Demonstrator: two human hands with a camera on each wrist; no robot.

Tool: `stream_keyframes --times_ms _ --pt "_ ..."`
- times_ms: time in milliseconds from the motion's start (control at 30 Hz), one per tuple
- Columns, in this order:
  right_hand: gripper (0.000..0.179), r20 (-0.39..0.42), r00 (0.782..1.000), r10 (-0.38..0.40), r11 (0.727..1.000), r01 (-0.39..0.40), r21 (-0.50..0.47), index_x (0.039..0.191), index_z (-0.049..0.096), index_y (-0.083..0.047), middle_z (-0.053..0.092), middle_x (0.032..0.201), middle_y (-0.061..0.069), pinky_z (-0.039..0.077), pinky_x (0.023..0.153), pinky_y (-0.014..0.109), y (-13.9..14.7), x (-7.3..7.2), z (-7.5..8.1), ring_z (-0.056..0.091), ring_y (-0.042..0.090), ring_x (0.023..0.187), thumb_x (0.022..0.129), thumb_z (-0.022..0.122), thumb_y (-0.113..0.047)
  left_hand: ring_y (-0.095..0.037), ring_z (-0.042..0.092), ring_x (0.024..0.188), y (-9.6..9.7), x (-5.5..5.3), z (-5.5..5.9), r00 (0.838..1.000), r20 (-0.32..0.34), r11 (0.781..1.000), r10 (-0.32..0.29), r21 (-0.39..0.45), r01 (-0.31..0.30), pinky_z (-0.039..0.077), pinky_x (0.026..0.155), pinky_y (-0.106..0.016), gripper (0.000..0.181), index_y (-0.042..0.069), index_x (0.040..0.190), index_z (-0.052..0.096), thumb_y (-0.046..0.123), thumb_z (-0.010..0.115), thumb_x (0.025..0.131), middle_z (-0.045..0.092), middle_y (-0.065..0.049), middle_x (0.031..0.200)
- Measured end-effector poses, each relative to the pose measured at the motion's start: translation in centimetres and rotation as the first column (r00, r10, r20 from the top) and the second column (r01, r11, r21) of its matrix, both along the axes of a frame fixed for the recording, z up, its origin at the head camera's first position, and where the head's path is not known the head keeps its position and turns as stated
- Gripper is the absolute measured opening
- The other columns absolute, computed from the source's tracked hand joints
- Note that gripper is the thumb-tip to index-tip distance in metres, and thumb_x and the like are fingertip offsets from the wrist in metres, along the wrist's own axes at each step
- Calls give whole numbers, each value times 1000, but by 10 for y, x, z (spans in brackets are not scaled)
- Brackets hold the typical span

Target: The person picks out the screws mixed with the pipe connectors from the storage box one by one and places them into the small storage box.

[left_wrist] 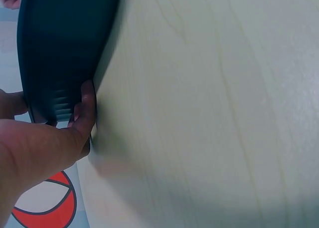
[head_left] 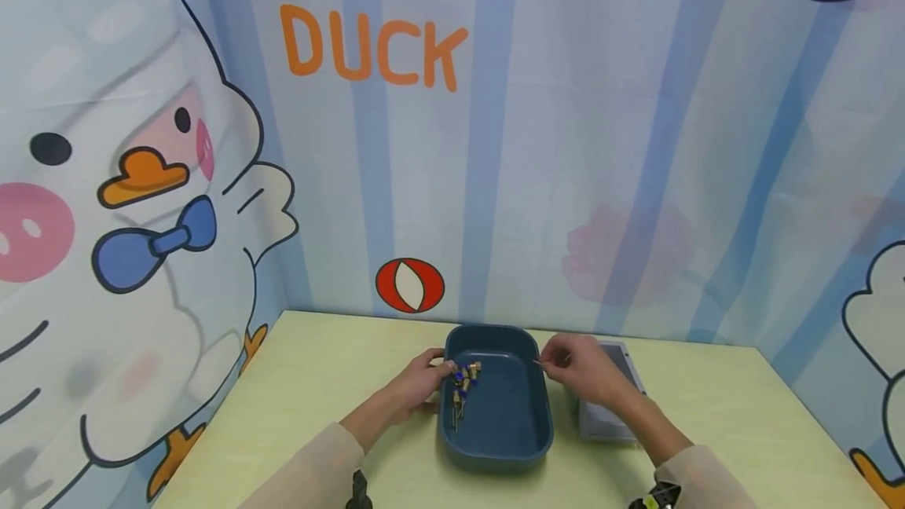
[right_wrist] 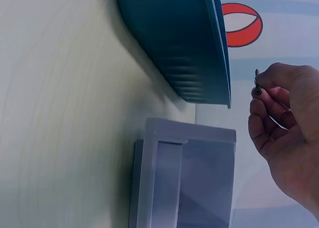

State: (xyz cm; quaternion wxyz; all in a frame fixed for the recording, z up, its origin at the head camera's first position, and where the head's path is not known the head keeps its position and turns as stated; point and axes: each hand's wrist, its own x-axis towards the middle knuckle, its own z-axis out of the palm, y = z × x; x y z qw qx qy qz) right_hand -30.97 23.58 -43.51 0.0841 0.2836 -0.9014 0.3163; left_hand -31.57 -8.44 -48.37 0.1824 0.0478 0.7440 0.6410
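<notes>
A small screw (right_wrist: 256,78) is up by the right rim of the blue tray (head_left: 505,415); the right hand (head_left: 583,368) pinches it between thumb and finger, with only a tiny gap; seen from the head, its long way runs about left to right, and one end pokes left toward the tray; the left hand (head_left: 420,383) grips the tray's left side; small brass bits (head_left: 463,383) lie in there; a gray box (head_left: 601,424) sits to the right.

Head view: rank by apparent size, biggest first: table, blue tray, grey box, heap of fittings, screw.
1. Table
2. Blue tray
3. Grey box, partly hidden by the right hand
4. Heap of fittings
5. Screw, barely visible
</notes>
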Motion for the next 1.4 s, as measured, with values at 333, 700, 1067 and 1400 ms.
stream_keyframes --times_ms 333,700,1067,1400 --pt "11 0 999 -34 999 34 -12 91 72 -10 68 85 -7 58 72 29 14 7 5 64 6 78 93 74 1 -40 59 130 0 0 1 1000 -3 1000 0 -16 0 59 95 -56 56 2 160 36 27 52 113 60 -21 138" --pt "9 14 997 -70 997 70 -18 97 74 -7 69 89 -4 58 73 31 32 10 8 65 9 82 94 74 2 -43 58 132 0 0 0 1000 -8 1000 -4 -24 4 59 96 -56 57 1 160 36 28 52 112 59 -23 142" --pt "6 -4 996 -94 996 94 -8 98 74 -6 70 91 -3 58 73 31 40 8 8 66 10 83 95 74 -1 -42 58 132 0 -1 1 1000 -2 1000 -1 -22 1 58 96 -58 57 1 160 36 27 52 112 59 -22 141" --pt "5 -4 992 -122 992 122 -5 100 74 -6 70 90 -4 59 73 31 48 8 6 66 10 82 96 75 -4 -40 60 129 -1 -1 0 1000 -3 1000 -2 -14 1 60 94 -56 57 1 160 36 28 52 112 60 -22 140"
